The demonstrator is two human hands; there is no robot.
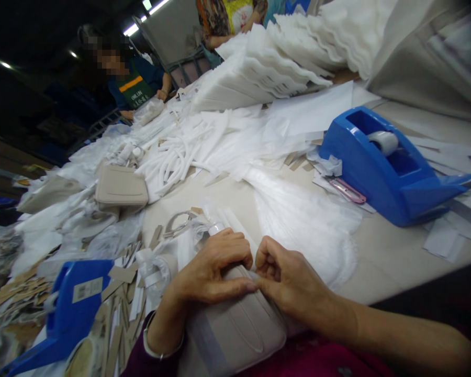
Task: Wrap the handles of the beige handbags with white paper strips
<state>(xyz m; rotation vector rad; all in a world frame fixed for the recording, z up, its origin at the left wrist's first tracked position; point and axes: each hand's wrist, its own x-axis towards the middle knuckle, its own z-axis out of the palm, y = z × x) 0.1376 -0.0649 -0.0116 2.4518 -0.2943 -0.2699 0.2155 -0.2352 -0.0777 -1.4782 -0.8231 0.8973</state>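
A beige handbag [235,330] lies at the table's near edge, against my lap. My left hand [212,272] is curled over its top edge, fingers bent and thumb stretched along the bag. My right hand [286,277] is closed in a pinch at the same spot, fingertips meeting the left thumb on the bag's top. What the fingers pinch is too small to make out. A metal ring and white wrapping [180,225] lie just beyond my left hand.
A blue tape dispenser [384,167] stands to the right, another [70,314] at lower left. A second beige bag [121,188], white tubes and foam sheets [259,73] cover the table. Card strips litter the left. Two other people work at the far end.
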